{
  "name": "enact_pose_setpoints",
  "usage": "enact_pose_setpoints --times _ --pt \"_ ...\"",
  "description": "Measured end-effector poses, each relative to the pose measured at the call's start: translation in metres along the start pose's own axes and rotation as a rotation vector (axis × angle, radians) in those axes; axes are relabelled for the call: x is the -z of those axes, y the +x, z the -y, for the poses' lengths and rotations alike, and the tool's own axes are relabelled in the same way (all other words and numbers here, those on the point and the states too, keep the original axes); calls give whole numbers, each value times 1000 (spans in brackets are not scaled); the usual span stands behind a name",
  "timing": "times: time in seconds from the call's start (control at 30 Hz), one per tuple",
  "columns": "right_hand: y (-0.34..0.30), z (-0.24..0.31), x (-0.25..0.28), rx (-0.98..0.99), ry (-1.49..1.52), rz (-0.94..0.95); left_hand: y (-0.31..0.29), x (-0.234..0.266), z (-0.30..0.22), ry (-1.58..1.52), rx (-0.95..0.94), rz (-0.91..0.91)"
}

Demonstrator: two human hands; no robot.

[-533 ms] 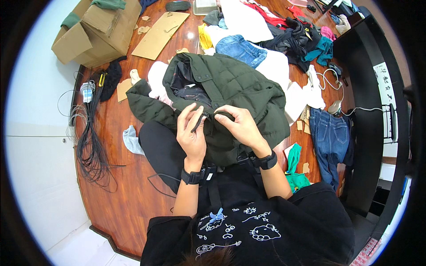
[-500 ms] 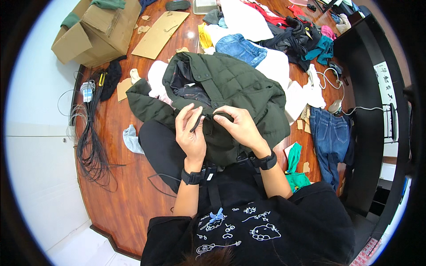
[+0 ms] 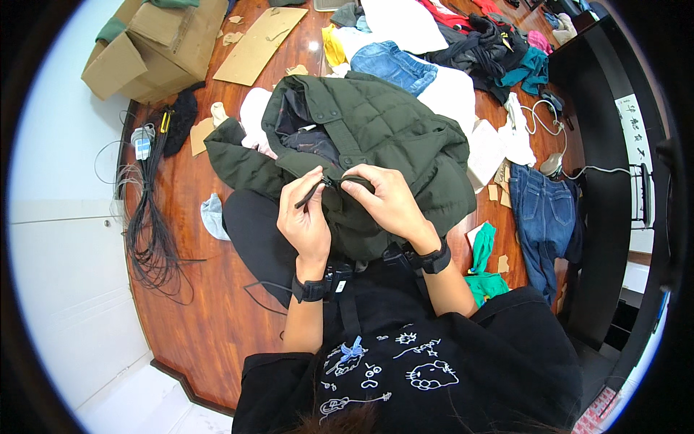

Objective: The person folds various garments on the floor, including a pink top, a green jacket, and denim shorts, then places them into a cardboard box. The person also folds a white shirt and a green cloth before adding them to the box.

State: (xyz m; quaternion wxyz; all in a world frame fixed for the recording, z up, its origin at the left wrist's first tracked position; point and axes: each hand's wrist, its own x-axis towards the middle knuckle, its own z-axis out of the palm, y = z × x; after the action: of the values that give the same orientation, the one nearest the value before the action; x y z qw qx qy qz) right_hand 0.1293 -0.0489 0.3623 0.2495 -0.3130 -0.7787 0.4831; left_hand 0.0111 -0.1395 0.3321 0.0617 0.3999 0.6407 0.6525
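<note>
One dark green, puffy quilted jacket lies bunched against the person, its smooth dark lining exposed. At its near edge, the left hand pinches a thin, stiff-looking black strip; the right hand pinches a dark, curved fabric edge just beside it. Crumpled blue denim lies beyond.

The jacket lies between cables left and jeans right
</note>
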Motion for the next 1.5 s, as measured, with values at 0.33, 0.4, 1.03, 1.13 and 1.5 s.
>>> enact_pose_setpoints --times 0.33,0.4,1.03,1.13,1.5 --pt "-1 2 5 -97 6 69 4 0 -1 -5 -27 102" --pt "-1 3 7 -97 -5 89 4 0 -2 -4 -20 109" --pt "-1 -2 10 -156 -58 197 14 13 -1 52 0 322" --pt "-1 -3 10 -143 -67 212 17 16 0 93 -54 365" --pt "-1 -13 14 -254 -7 327 25 17 2 140 -95 554"
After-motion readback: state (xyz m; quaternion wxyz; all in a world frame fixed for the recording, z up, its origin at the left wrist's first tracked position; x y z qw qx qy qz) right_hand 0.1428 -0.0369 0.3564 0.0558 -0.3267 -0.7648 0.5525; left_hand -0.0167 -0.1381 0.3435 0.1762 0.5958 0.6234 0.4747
